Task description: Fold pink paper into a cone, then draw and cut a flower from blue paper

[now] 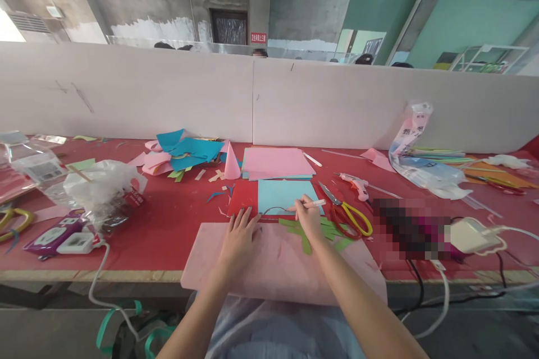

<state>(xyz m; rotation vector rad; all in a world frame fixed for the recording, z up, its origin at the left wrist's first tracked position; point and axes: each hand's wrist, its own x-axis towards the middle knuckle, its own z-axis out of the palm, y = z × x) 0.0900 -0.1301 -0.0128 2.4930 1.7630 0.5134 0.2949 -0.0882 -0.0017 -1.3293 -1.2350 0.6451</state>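
Observation:
A slim white pen (316, 203) is pinched in my right hand (309, 217), its tip low on a light blue sheet of paper (278, 190). A dark curved line runs near that sheet's lower edge. My left hand (242, 233) lies palm down with fingers spread, its fingertips by the lower edge of a red sheet (243, 196) left of the blue one. Under both wrists is a pale pink board (273, 275). Green paper strips (307, 238) lie beneath and beside my right wrist. Scissors (353, 217) with yellow and red handles rest open to the right.
Behind the blue sheet are stacked pink sheets (278, 162) and a pink paper cone (232, 162). Blue and pink scraps (193, 150) lie back left. A pink glue gun (357, 186) and white charger (469, 235) sit right. A plastic bag (103, 185) stands left.

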